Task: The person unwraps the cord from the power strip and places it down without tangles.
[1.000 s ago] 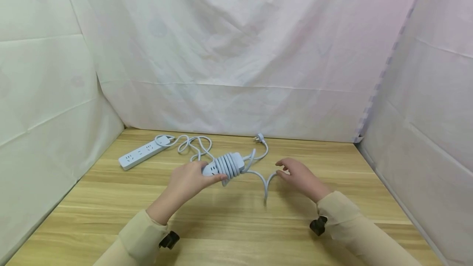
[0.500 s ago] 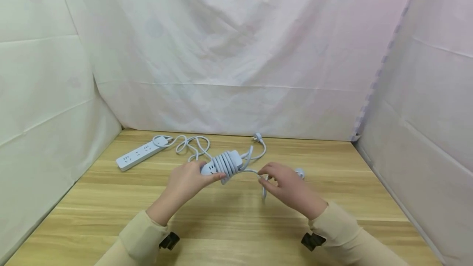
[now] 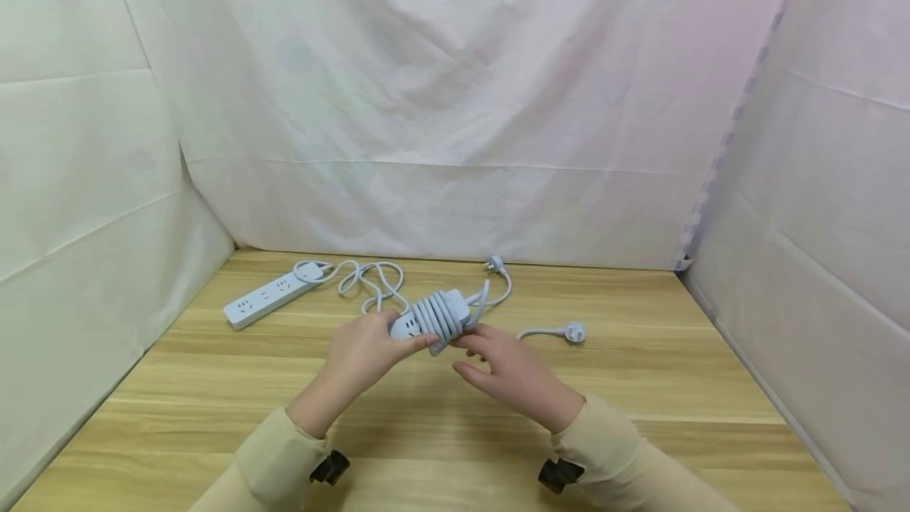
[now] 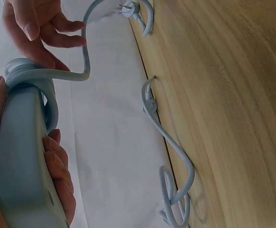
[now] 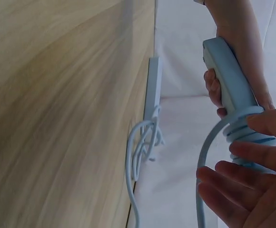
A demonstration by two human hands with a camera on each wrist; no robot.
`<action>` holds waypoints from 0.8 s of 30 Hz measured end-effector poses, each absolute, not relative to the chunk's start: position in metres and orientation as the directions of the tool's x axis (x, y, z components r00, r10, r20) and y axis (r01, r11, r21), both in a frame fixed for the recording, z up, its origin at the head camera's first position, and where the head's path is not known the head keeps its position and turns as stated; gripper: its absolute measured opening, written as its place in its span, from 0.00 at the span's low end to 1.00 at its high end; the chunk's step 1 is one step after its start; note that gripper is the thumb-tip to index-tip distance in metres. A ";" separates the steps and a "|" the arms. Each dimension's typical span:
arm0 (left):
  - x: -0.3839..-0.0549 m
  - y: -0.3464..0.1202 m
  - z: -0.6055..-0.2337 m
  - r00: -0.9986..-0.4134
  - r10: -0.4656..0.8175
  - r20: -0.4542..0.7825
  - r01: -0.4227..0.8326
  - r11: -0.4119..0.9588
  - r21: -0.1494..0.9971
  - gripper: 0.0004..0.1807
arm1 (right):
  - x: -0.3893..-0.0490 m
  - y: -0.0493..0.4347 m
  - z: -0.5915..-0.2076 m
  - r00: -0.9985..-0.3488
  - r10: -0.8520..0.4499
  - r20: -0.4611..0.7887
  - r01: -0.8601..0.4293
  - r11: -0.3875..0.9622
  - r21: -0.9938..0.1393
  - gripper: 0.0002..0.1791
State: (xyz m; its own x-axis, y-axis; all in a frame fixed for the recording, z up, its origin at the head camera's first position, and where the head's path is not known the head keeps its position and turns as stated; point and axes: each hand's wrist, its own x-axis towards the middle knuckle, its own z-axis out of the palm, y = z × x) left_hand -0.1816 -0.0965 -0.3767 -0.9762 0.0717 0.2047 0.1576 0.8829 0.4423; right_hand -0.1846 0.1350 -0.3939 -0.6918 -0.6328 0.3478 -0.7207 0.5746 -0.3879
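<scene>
My left hand [image 3: 366, 350] grips one end of a white power strip [image 4: 24, 152], thumb on one side and fingers curled round the other. Several turns of its own cord [image 3: 437, 318] are wound about the strip's body, which is raised above the table. At the wound end is my right hand [image 5: 252, 180], its fingers loosely extended and spread. One fingertip meets the coils, and the loose cord [image 4: 85, 52] passes against the other fingers. In the head view this cord's plug [image 3: 574, 332] lies on the table to the right, part of the cord hidden behind my right hand.
A second white power strip [image 3: 273, 295] lies at the back left of the wooden table [image 3: 640, 417]. Its loosely looped cord [image 3: 384, 275] runs behind the held strip to another plug [image 3: 494, 263] near the back edge. White cloth [image 3: 455, 101] encloses the back and sides.
My right hand has moved left along the loose cord, up to the wound coils. The plug at the right has come into view. My left hand keeps its grip in nearly the same place.
</scene>
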 end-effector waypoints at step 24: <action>-0.181 -0.098 -0.382 -0.983 0.059 0.175 0.135 0.875 0.465 0.34 | -0.194 0.124 -0.414 -0.683 -0.639 0.355 -0.720 0.507 -0.474 0.08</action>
State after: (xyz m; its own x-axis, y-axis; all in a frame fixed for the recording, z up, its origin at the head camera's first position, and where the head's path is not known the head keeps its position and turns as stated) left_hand -0.1807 -0.0982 -0.3819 -0.9828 0.0589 0.1753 0.1353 0.8752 0.4645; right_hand -0.1939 0.1242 -0.4138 -0.6830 -0.6386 0.3546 -0.7200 0.5069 -0.4739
